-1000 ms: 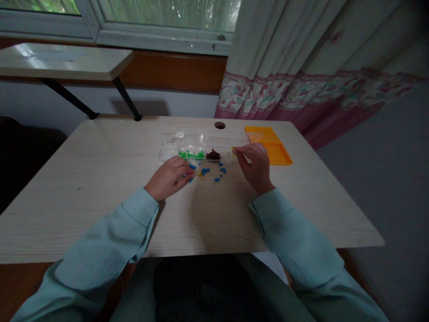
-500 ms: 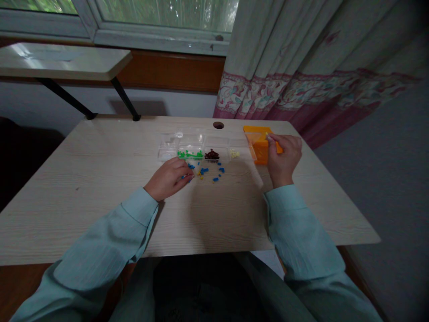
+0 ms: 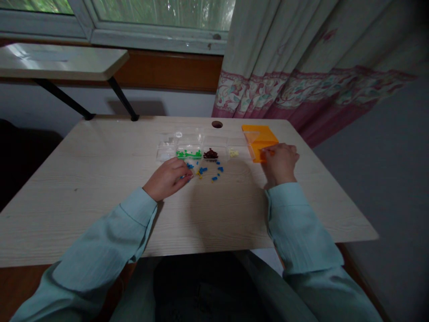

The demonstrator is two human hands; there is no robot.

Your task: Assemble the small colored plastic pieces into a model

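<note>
My left hand rests on the table beside loose blue and yellow bricks. Its fingers are bent together, with bits of blue showing at them; what they grip, if anything, is unclear. At the right, my right hand is closed in a pinch over the near right part of an orange tray. Whatever is between those fingertips is too small to make out. A clear compartment box behind the loose bricks holds small green pieces, dark brown pieces and pale yellow pieces.
The wooden table has a round cable hole near its back edge. A raised white shelf on black legs stands at the back left. A patterned curtain hangs behind the table at the right.
My right hand has come down lower over the orange tray; the small yellow piece seen at its fingertips before no longer shows. My left hand stays nearly still.
</note>
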